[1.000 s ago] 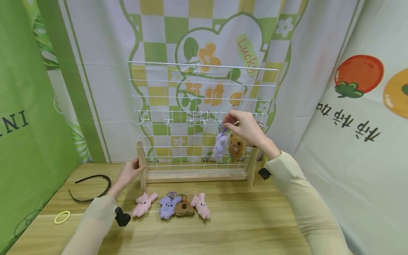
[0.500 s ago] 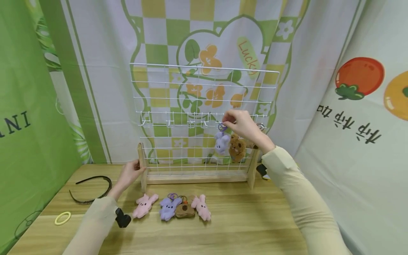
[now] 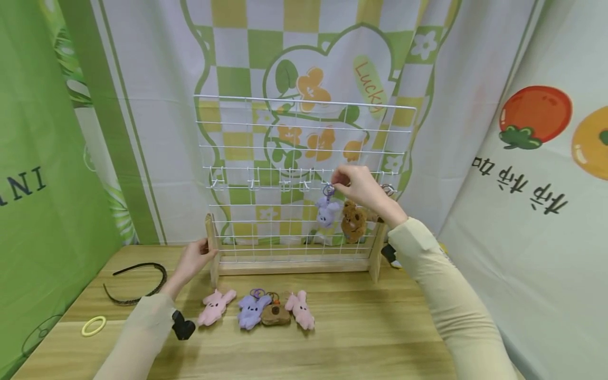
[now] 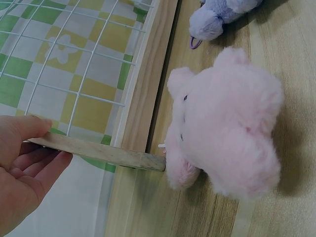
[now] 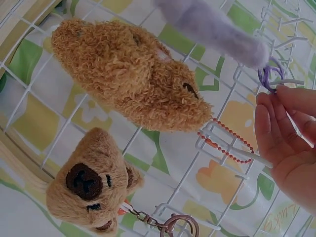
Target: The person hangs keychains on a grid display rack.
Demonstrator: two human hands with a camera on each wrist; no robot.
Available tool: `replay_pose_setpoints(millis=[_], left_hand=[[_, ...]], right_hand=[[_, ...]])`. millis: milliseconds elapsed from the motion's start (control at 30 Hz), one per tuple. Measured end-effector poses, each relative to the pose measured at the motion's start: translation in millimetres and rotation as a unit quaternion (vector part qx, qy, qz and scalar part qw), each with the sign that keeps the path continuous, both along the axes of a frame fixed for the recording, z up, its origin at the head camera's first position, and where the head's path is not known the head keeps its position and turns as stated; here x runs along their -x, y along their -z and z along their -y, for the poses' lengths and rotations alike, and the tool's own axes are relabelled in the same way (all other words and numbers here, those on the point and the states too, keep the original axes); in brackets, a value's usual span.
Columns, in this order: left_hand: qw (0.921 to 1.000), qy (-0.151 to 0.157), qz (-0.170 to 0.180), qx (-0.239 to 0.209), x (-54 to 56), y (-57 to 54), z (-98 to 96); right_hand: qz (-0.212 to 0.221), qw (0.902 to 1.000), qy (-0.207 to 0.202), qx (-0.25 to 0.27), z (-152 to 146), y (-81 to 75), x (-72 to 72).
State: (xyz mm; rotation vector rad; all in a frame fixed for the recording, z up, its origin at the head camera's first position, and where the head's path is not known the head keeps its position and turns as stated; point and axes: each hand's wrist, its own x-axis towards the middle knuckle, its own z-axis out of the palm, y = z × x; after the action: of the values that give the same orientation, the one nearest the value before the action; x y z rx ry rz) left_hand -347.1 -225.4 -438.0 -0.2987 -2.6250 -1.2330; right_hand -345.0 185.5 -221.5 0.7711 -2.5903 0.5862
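My right hand point(image 3: 364, 192) pinches the purple ring point(image 5: 267, 76) of a lavender plush keychain point(image 3: 326, 212) at a hook on the white wire grid rack point(image 3: 304, 126). In the right wrist view the ring is at the hook's prong; whether the prong passes through it is hard to tell. A curly brown plush keychain point(image 5: 133, 79) hangs on the neighbouring hook by a red bead chain, and beside it hangs a tan bear keychain point(image 5: 91, 180) on a metal ring. My left hand point(image 3: 193, 258) grips the rack's left wooden post point(image 4: 108, 151), thumb on one side, fingers on the other.
On the table before the rack lie two pink plush keychains point(image 3: 216, 307), a purple one point(image 3: 253, 310) and a brown one point(image 3: 275, 313). A black headband point(image 3: 161, 279) and a yellow ring point(image 3: 93, 326) are at the left. Several hooks point(image 3: 285, 184) line the grid.
The lavender plush has swung and turned under my right hand, which keeps pinching its ring near the hook. My left hand still holds the post.
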Motion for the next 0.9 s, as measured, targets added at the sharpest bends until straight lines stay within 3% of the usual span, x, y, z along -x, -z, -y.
replay_pose_setpoints(millis=[167, 400, 533, 733, 900], left_hand=[[1.0, 0.001, -0.001, -0.007, 0.7, 1.7, 1.4], [0.9989, 0.022, -0.033, -0.027, 1.6, 5.7, 4.9], [0.9997, 0.012, -0.009, -0.019, -0.7, 2.6, 2.7], [1.0, 0.003, 0.005, -0.001, -0.9, -0.2, 0.9], [1.0, 0.005, 0.001, -0.001, 1.7, 1.4, 1.5]], right_hand=[[-0.002, 1.0, -0.001, 0.001, -0.8, -0.9, -3.0], [-0.02, 0.9996, -0.012, 0.019, -7.5, -0.5, -17.4], [-0.015, 0.999, -0.024, 0.035, -11.5, 6.0, -32.0], [-0.019, 0.997, -0.069, 0.03, -8.7, 37.7, -47.6], [0.044, 0.9946, -0.094, 0.01, 4.3, 83.6, -53.9]])
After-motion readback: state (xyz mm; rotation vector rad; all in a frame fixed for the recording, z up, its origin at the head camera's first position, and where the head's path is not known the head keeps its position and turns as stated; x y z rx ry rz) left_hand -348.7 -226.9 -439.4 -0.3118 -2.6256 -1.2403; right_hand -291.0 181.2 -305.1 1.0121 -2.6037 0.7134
